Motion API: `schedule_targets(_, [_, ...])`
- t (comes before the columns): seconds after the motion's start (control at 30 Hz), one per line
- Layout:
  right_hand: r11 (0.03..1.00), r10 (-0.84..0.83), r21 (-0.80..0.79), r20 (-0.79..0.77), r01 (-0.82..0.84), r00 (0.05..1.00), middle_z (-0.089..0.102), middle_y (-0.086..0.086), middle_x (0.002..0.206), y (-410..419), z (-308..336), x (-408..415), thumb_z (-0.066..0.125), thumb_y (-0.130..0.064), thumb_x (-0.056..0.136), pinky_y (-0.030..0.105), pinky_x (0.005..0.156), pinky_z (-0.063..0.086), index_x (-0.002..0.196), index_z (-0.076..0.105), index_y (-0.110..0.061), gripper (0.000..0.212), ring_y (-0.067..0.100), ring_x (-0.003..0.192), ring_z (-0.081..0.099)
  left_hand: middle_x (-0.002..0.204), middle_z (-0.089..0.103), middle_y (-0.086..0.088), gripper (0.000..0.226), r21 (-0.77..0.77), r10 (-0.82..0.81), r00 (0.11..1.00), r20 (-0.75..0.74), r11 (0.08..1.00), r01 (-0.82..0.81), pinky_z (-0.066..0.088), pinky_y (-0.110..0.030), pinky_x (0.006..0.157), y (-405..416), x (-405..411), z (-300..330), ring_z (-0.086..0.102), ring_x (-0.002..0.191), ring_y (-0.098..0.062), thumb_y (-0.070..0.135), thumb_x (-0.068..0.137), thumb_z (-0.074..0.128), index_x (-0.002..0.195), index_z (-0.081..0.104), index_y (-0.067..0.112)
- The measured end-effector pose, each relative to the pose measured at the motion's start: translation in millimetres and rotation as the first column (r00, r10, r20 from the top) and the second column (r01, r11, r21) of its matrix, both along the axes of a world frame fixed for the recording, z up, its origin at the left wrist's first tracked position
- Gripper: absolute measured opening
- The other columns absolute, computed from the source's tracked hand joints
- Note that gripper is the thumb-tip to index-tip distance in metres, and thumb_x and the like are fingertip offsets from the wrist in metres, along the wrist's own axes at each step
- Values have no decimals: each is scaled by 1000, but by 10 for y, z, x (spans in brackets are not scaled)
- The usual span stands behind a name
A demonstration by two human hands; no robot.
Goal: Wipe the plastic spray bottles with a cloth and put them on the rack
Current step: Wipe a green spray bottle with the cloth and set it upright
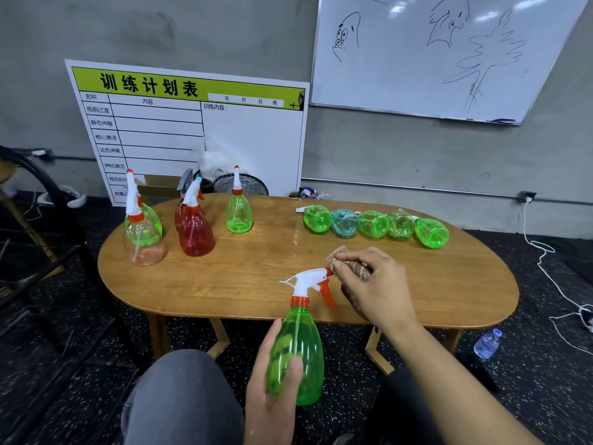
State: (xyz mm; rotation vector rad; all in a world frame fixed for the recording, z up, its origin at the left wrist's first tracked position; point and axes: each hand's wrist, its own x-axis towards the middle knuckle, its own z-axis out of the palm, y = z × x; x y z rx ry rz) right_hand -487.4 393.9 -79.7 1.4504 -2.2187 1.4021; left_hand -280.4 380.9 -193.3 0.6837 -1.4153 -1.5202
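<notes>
My left hand (272,383) grips a green spray bottle (296,348) by its body, upright, just in front of the table's near edge. Its white and red trigger head (313,279) points right. My right hand (372,284) holds a brown cloth (349,263) against the nozzle tip. On the oval wooden table (256,284), several spray bottles stand at the left: a clear one (142,239), a green one behind it, two red ones (195,232) and a green one (239,213). A row of several green and blue bottles (375,223) lies on its side at the back right.
A printed schedule board (192,123) leans on the wall behind the table, with a whiteboard (433,59) to its right. A wire basket (244,184) sits behind the table. A water bottle (487,343) and white cable (545,261) lie on the floor at right. My knee (183,396) is below.
</notes>
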Motion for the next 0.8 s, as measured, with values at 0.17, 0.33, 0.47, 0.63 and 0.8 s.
schedule_targets(0.17, [996, 22, 89, -58, -17, 998, 73, -18, 100, -30, 58, -22, 74, -46, 87, 38, 86, 60, 103, 81, -37, 20, 0, 90, 69, 128, 73, 17, 73, -60, 16, 997, 71, 998, -12, 59, -22, 88, -11, -7, -65, 72, 116, -8, 57, 77, 72, 147, 55, 49])
schedule_targets(0.33, [977, 65, 207, -76, -48, 995, 74, -12, 102, -70, 155, -42, 71, -38, 96, 41, 87, 59, 109, 80, -37, 16, 7, 92, 68, 144, 60, 21, 69, -169, 71, 983, 170, 985, -41, 61, -36, 95, -22, 18, -128, 67, 123, -6, 68, 80, 68, 145, 47, 66])
schedule_targets(0.47, [932, 133, 349, -89, -94, 987, 68, -16, 94, -103, 183, 72, 67, -37, 100, 33, 78, 53, 110, 80, -35, 17, 5, 83, 62, 144, 47, 39, 66, -296, 139, 964, 227, 953, -68, 55, -14, 87, -10, 31, -102, 59, 124, 7, 68, 83, 59, 147, 41, 68])
schedule_targets(0.63, [883, 296, 386, -18, -267, 955, 61, -22, 87, -126, 242, 225, 68, -35, 100, 26, 78, 48, 106, 80, -35, 14, -3, 80, 58, 143, 52, 30, 65, -346, 139, 953, 269, 938, -39, 51, -2, 79, 3, -1, -89, 58, 124, 8, 61, 88, 58, 150, 39, 63])
schedule_targets(0.8, [974, 135, 178, 39, -140, 990, 73, -18, 95, -132, 328, 78, 68, -33, 100, 32, 83, 53, 103, 80, -39, 13, 5, 90, 67, 147, 49, 34, 65, -344, 179, 961, 209, 934, -100, 51, -5, 87, -36, 42, -44, 58, 126, 5, 62, 85, 60, 147, 44, 64])
